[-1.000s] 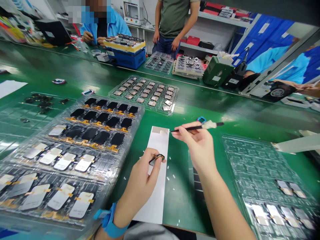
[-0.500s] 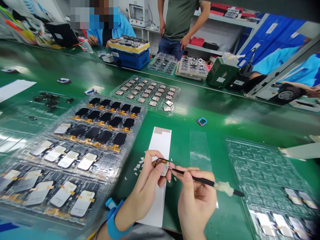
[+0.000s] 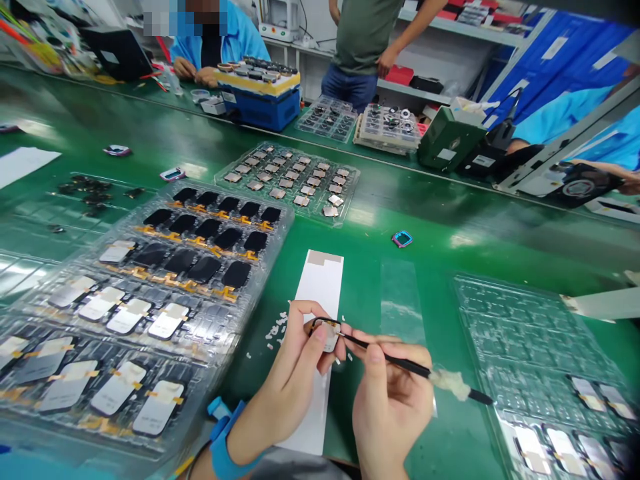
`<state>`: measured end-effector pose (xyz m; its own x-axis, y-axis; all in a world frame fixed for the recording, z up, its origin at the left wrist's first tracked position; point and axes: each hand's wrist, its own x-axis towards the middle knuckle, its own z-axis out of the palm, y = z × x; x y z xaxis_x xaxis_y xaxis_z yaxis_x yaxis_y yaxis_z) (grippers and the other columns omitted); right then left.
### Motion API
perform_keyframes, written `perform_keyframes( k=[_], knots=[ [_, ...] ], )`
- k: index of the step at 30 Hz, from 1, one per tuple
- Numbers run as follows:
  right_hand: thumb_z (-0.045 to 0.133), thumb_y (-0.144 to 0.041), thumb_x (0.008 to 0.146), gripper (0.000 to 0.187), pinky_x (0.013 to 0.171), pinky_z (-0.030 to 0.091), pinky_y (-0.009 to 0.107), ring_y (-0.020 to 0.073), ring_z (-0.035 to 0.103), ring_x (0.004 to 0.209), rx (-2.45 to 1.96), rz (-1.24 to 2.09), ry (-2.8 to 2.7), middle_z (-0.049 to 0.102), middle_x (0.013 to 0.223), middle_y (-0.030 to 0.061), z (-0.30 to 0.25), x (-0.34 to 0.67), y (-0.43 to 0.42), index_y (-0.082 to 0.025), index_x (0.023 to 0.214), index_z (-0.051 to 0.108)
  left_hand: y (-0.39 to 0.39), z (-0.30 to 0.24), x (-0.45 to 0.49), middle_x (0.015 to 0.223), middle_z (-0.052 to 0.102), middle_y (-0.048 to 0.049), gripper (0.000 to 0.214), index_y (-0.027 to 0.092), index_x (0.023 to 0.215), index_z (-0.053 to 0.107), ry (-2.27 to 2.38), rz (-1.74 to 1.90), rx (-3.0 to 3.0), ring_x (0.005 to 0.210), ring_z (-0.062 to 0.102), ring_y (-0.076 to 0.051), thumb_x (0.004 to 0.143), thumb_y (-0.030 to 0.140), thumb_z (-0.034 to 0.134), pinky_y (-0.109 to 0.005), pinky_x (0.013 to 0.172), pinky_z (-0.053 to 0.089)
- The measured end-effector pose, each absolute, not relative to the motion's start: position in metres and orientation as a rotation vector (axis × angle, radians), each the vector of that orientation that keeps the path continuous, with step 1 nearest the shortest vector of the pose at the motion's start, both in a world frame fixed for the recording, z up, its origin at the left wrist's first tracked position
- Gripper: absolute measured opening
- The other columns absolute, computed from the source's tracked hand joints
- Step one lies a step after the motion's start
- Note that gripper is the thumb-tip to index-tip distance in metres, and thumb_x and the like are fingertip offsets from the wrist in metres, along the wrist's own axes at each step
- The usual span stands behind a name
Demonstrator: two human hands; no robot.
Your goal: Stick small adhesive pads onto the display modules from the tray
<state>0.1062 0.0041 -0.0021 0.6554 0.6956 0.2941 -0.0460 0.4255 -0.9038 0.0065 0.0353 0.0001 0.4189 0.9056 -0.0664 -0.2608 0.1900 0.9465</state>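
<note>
Left hand (image 3: pixel 291 373) pinches a small module (image 3: pixel 331 343), I judge to steady it; right hand (image 3: pixel 387 400) grips a black tool (image 3: pixel 409 364), tip seemingly touching

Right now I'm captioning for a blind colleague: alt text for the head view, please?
A person's left hand holds a small pale-backed part; the right hand holds a thin black tool, its tip at the part, over a white strip on a green bench. Clear trays of flat parts lie on both sides.
</note>
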Motion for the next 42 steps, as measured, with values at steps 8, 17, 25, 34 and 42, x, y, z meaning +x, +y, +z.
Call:
perform_keyframes(
  k=[8, 17, 25, 34, 42],
  knots=[
    [0.061, -0.016, 0.093, 0.01, 0.067, 0.065, 0.029, 0.0171, 0.076, 0.082, -1.064, 0.502, -0.751, 0.072, 0.085, 0.0002, -0.003, 0.106, 0.003, -0.025, 0.093, 0.058, 0.035, 0.0, 0.007, 0.08, 0.057, 0.0035, 0.018, 0.025, 0.104, 0.04, 0.739, 0.939, 1.071, 0.067, 0.045, -0.011, 0.107, 0.042, 0.034, -0.026, 0.066, 0.039],
    [0.057, -0.009, 0.094, 0.013, 0.07, 0.066, 0.029, 0.0185, 0.076, 0.091, -1.014, 0.512, -0.788, 0.073, 0.09, 0.0005, -0.003, 0.105, 0.003, -0.022, 0.095, 0.057, 0.034, -0.003, 0.008, 0.08, 0.058, 0.004, 0.017, 0.025, 0.104, 0.039, 0.765, 0.962, 1.087, 0.063, 0.045, -0.009, 0.107, 0.041, 0.035, -0.024, 0.063, 0.04],
    [0.056, -0.008, 0.094, 0.014, 0.073, 0.066, 0.028, 0.0172, 0.076, 0.091, -1.001, 0.551, -0.79, 0.073, 0.091, 0.0004, -0.002, 0.105, 0.003, -0.022, 0.096, 0.058, 0.035, -0.004, 0.01, 0.075, 0.057, 0.0039, 0.019, 0.024, 0.1, 0.04, 0.735, 1.001, 1.025, 0.064, 0.051, -0.009, 0.105, 0.042, 0.043, -0.018, 0.055, 0.039],
    [0.06, -0.011, 0.092, 0.009, 0.067, 0.068, 0.032, 0.0198, 0.077, 0.082, -1.0, 0.499, -0.702, 0.071, 0.089, 0.0013, 0.001, 0.117, 0.001, -0.02, 0.093, 0.057, 0.038, -0.002, 0.01, 0.065, 0.051, 0.008, 0.023, 0.025, 0.096, 0.038, 0.851, 1.013, 1.085, 0.06, 0.051, -0.008, 0.1, 0.04, 0.054, -0.017, 0.054, 0.038],
    [0.067, -0.006, 0.084, 0.013, 0.064, 0.069, 0.036, 0.0225, 0.076, 0.078, -1.013, 0.3, -0.758, 0.072, 0.084, 0.0036, 0.014, 0.138, -0.001, -0.015, 0.089, 0.059, 0.009, 0.025, -0.043, 0.079, 0.057, 0.001, 0.014, 0.025, 0.099, 0.039, 1.086, 1.002, 1.4, 0.066, 0.052, -0.013, 0.1, 0.031, 0.052, -0.023, 0.06, 0.042]
  ],
)
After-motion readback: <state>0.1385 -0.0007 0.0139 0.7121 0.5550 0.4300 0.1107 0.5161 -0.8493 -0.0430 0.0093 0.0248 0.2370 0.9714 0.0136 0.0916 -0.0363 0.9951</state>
